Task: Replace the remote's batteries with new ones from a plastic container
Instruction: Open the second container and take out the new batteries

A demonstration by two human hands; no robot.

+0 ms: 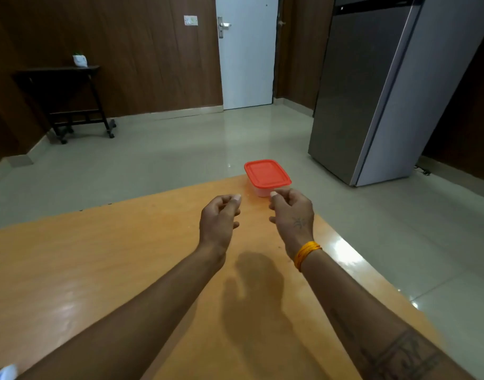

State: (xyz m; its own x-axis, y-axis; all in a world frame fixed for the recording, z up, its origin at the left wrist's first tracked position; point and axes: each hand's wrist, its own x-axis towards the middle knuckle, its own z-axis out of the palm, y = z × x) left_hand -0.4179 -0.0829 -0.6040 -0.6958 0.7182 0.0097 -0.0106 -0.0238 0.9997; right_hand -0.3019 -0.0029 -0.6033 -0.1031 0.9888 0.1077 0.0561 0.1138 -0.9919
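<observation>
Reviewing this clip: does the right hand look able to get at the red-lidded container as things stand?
Probably yes. The right hand hovers just in front of the container at the table's far edge, nothing lies between them, and the left hand is off to the side.

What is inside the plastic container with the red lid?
That cannot be seen. The red lid covers the plastic container, and its clouded wall shows no contents. The right hand hides its near corner.
</observation>
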